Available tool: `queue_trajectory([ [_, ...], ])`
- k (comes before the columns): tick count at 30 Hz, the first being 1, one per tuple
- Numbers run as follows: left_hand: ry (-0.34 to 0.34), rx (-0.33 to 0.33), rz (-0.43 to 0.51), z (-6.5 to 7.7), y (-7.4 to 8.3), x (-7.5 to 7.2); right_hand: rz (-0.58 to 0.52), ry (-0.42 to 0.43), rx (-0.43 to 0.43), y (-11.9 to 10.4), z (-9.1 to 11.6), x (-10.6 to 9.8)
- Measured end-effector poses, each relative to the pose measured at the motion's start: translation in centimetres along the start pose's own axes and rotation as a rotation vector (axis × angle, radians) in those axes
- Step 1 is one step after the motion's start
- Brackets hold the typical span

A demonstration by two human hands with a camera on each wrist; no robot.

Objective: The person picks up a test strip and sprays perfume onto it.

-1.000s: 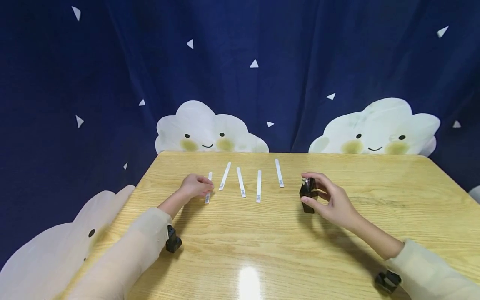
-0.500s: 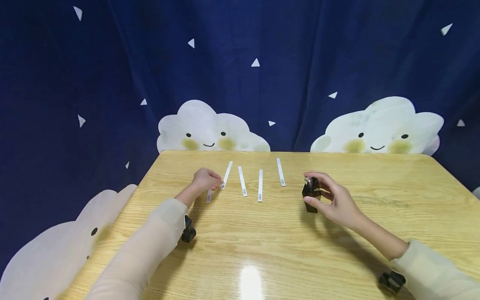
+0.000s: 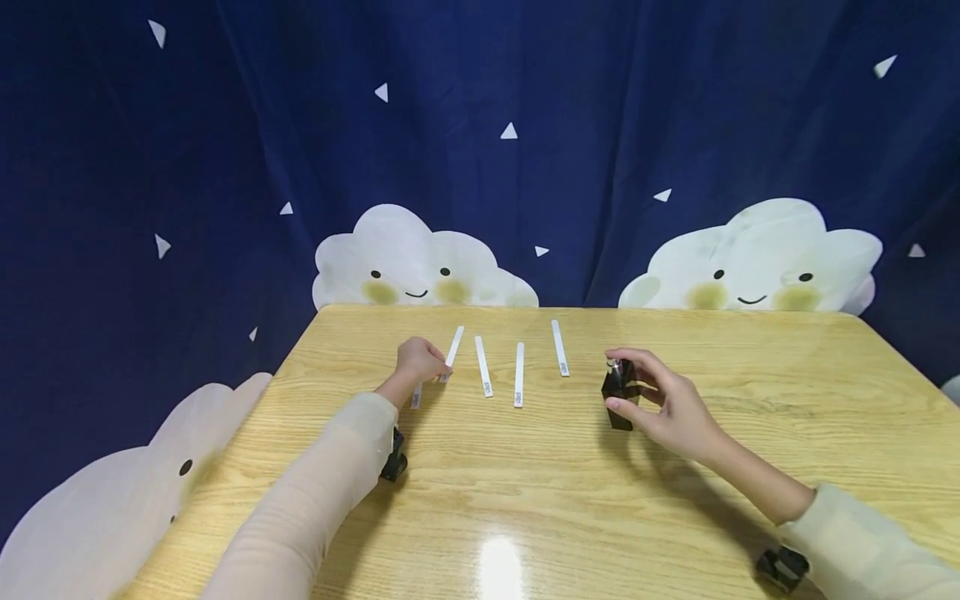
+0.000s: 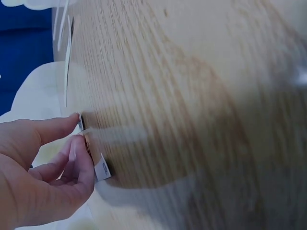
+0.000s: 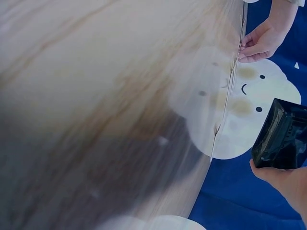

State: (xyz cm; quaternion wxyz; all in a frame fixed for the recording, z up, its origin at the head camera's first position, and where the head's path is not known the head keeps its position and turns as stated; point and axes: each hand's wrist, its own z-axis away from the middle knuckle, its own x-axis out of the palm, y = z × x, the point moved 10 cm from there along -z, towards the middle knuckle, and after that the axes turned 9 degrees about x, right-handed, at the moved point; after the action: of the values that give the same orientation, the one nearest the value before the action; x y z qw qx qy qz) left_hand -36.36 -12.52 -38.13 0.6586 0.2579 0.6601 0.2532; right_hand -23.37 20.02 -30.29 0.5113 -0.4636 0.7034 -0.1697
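Observation:
Several white paper test strips with small printed labels lie fanned out on the wooden table. My left hand (image 3: 422, 360) is at the near end of the second strip from the left (image 3: 454, 342). In the left wrist view, its thumb and index finger pinch that strip's end (image 4: 80, 123). The leftmost strip (image 3: 416, 397) lies partly hidden under this hand. My right hand (image 3: 671, 408) grips a dark perfume bottle (image 3: 618, 385) with a silvery spray nozzle, index finger on top and thumb low on the side. The bottle (image 5: 283, 134) also shows in the right wrist view.
Three more strips lie right of the left hand: one closest (image 3: 483, 367), a middle one (image 3: 519, 375) and one farther back (image 3: 560, 348). The wooden table (image 3: 480, 483) ends at a dark blue curtain (image 3: 570, 150) with cloud prints.
My left hand has moved right, from the leftmost strip to the near end of the second one, and its fingers now pinch there. My right hand keeps the perfume bottle in place.

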Motion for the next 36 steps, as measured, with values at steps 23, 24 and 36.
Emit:
queue_trajectory([
  [23,0.041,-0.039,-0.098,1.1,0.9,-0.1,-0.014,-0.009,-0.011,-0.1,0.2,0.2],
  [24,0.043,-0.043,-0.097,1.2,0.9,-0.2,-0.013,-0.008,-0.012,-0.1,0.3,0.2],
  [36,0.045,-0.042,-0.016,1.2,0.4,0.3,-0.013,0.010,-0.012,0.1,0.6,0.0],
])
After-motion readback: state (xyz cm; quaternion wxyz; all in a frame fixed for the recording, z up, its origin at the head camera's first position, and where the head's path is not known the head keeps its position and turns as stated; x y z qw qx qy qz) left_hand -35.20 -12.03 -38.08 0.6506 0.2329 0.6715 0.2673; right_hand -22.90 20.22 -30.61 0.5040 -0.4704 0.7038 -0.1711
